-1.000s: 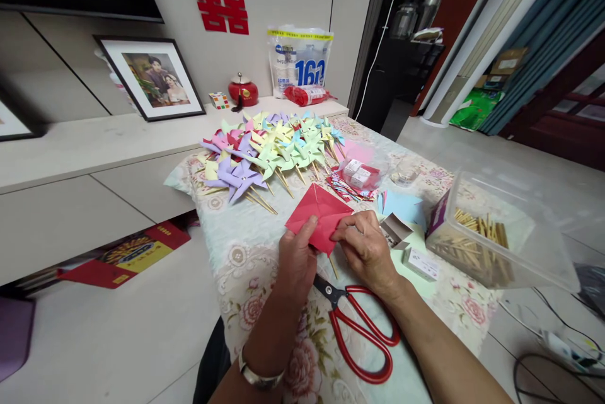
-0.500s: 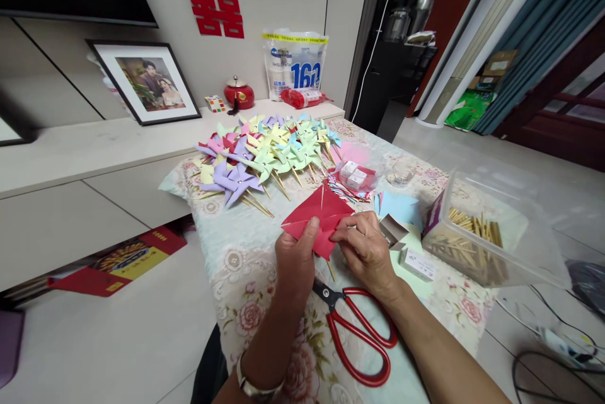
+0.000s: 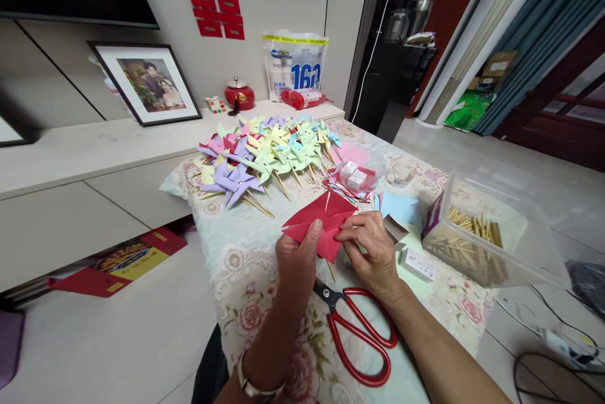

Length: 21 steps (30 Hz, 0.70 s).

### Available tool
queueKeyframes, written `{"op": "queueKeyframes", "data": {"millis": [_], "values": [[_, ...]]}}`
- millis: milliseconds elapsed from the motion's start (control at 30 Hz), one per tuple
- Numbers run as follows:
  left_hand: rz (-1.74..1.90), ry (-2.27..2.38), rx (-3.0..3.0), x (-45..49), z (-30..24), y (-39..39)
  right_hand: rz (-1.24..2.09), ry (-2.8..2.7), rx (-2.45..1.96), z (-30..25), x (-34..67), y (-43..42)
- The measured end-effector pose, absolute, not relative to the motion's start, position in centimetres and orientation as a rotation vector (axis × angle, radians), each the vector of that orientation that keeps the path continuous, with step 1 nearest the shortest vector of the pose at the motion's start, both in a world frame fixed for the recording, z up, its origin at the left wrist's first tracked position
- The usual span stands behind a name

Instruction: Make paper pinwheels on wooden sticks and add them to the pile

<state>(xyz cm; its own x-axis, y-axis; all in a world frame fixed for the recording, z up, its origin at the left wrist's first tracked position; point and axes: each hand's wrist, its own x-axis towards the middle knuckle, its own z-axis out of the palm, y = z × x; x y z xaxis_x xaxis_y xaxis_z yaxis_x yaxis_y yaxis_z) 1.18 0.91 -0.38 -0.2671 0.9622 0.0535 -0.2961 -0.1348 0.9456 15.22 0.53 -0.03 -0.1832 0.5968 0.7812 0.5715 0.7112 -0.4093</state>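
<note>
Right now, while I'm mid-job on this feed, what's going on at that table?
A person is holding a sheet of red paper with slits in it, the left hand on one side and the fingers of the right hand pinching the other. Red-handled scissors lie on the tablecloth between the forearms, touched by neither hand. Beyond them sits a pile of paper pinwheels on sticks, and on the right stands a clear plastic box holding more sticks.
</note>
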Motion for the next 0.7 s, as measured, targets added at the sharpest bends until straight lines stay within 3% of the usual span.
{"op": "queueKeyframes", "data": {"millis": [433,700], "values": [[1.6,1.006,0.725,1.6,-1.3,1.6,0.079,-1.939,-0.946,-0.8,15.1,0.9],[1.624,0.782,0.455,2.0,-1.6,2.6,0.253,-1.66,-1.048,-0.9,15.5,0.9]]}}
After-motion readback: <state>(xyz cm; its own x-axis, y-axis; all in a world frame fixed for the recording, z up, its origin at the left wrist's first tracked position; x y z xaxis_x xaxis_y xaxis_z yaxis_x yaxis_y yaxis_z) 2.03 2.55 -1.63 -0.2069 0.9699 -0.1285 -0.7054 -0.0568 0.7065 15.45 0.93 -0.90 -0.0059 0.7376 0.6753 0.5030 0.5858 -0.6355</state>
